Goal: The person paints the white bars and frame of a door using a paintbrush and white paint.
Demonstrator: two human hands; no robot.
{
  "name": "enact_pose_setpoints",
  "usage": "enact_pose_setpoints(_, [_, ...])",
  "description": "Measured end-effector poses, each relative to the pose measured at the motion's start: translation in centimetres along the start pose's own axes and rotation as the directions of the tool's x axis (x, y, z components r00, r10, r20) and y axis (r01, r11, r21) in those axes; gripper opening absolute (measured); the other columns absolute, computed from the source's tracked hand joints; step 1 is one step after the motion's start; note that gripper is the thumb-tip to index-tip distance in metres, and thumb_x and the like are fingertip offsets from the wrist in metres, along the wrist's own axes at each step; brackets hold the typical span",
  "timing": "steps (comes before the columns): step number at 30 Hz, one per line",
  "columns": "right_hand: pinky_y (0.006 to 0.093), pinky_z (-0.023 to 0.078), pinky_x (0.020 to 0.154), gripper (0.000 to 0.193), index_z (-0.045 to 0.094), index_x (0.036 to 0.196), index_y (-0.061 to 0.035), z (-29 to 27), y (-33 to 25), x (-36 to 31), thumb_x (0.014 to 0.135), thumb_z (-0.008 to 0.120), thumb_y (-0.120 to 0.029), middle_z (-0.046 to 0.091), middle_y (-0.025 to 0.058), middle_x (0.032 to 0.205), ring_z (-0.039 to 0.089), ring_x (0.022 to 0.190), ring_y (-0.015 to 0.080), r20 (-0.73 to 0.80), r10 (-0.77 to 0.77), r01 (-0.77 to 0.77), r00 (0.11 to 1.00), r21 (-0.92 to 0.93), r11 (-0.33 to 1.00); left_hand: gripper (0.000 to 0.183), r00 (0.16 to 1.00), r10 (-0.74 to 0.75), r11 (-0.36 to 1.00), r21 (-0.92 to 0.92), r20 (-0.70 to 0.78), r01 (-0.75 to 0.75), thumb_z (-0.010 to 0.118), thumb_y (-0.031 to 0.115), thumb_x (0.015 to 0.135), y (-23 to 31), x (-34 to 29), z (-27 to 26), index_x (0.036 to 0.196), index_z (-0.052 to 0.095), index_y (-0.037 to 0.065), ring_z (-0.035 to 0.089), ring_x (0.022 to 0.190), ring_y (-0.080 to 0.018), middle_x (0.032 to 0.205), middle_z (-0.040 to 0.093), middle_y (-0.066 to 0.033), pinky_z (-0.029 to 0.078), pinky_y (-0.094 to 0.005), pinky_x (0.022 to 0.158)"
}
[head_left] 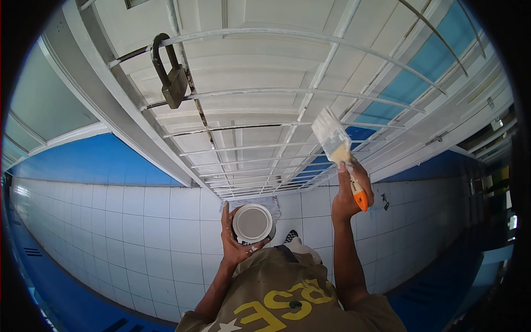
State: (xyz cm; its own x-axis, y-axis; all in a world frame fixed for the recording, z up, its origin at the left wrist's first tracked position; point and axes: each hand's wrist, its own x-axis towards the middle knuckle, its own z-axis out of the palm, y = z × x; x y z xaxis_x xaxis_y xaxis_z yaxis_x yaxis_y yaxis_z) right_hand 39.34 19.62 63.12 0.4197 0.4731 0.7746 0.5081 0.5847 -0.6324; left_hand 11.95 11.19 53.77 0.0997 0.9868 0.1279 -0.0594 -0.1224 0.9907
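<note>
My right hand (352, 189) is closed round the handle of a flat paintbrush (334, 138). Its white-coated bristles point up and left, at or close to the bars of a metal grille (260, 93); whether they touch I cannot tell. The handle's end is orange. My left hand (234, 242) grips a round paint can (253, 223) in front of my body, with white paint smears on its fingers. The can's round top looks greyish with a white rim. White paint covers most grille bars, while some stretches at the left and upper right are dark and bare.
A brass padlock (174, 83) with a dark shackle hangs on the grille's upper left. Behind the bars stands a white panelled door (249, 58). White floor tiles (166, 221) spread below, with clear plastic sheeting (270, 206) at the grille's foot and keys (385, 201) right of my hand.
</note>
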Motion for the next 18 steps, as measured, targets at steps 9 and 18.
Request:
enact_pose_setpoints(9, [0.0337,0.067,0.085,0.017,0.065,0.104,0.0086,0.6,0.3,0.1,0.091,0.075,0.001,0.071,0.0203,0.108,0.071,0.101,0.0266,-0.267,0.295,-0.317,0.917,-0.042,0.947,0.146,0.999,-0.039,0.998,-0.046,-0.028,0.038,0.101,0.024,0.057,-0.3,0.1,-1.7,0.162,0.003,-0.002,0.059,0.127,-0.0339,0.137,0.054,-0.0221,0.047,-0.0480,0.111])
enact_pose_setpoints(18, [0.0337,0.068,0.078,0.017,0.063,0.101,0.0085,2.4,-1.6,-1.1,0.090,0.074,0.002,0.070,0.0214,0.103,0.074,0.089,0.0272,-0.345,0.332,-0.325,0.878,0.079,0.942,0.147,0.998,-0.043,0.996,-0.083,-0.042,0.039,0.101,0.026,0.055,-0.3,0.5,-2.9,0.161,0.003,-0.005,0.061,0.124,-0.0328,0.135,0.057,-0.0209,0.048,-0.0470,0.111])
